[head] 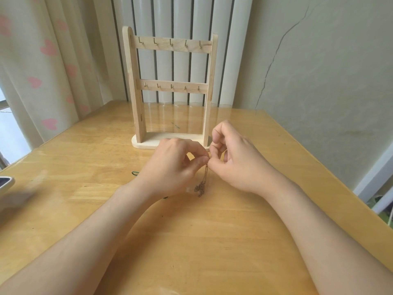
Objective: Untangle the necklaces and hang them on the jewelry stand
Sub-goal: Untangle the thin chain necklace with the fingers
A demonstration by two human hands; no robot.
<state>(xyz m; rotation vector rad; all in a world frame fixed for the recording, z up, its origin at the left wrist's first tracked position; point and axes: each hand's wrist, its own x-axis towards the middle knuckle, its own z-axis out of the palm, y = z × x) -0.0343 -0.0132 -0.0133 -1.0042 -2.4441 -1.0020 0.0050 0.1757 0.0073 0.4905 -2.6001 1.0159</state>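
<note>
— So where is the necklace right now?
— Just in front of the pale wooden two-rail jewelry stand (136, 92), near its base. The left hand (174, 167) and right hand (236, 160) each pinch the thin dark-gold metal chain (201, 187) between thumb and fingertips, the two pinches almost touching. The rest hangs down to a small clump that seems to rest on the tabletop.
— Anything hung yet?
— No. The small brass hooks (171, 42) on both rails are bare, so I'd judge the untangling isn't finished.
— What could go wrong?
— Pulling the pinches apart too hard could cinch the knot tighter or snap a fine link. A slip would drop the chain onto the clump. Lifting toward the hooks with the clump trailing might snag the base and rock the stand.
— And the surroundings?
— A glossy honey-coloured wooden tabletop (212, 241), slick-looking, so a chain would likely slide. A small green loop (135, 173) lies in front of the stand, beside the left hand; I can't tell what it is. Behind the stand are white vertical ribs (165, 18). A cream curtain with pink hearts (42, 60) hangs to the stand's left, and a cracked pale wall (319, 71) is on its right.
</note>
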